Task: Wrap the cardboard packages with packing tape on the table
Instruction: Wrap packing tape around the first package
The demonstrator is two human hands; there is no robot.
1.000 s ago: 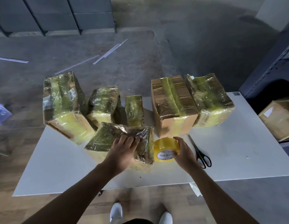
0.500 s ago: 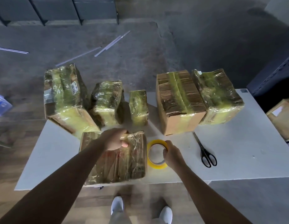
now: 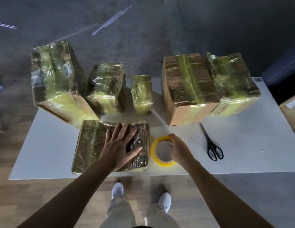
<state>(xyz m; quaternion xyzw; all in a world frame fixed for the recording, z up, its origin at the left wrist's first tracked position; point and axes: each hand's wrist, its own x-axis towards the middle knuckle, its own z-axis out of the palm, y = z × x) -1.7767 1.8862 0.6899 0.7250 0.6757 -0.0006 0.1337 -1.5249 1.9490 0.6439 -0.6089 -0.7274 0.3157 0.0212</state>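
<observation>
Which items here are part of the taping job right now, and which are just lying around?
In use: flat package, pressed by the left hand; tape roll, gripped by the right hand; scissors, probably for cutting.
Lying about: back-row packages, already taped; floor strips; cardboard box at far right.

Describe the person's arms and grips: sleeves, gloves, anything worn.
The left forearm and right forearm are bare, no sleeve in view. The left grip and right grip wear no glove; no ring, watch or band shows.
</observation>
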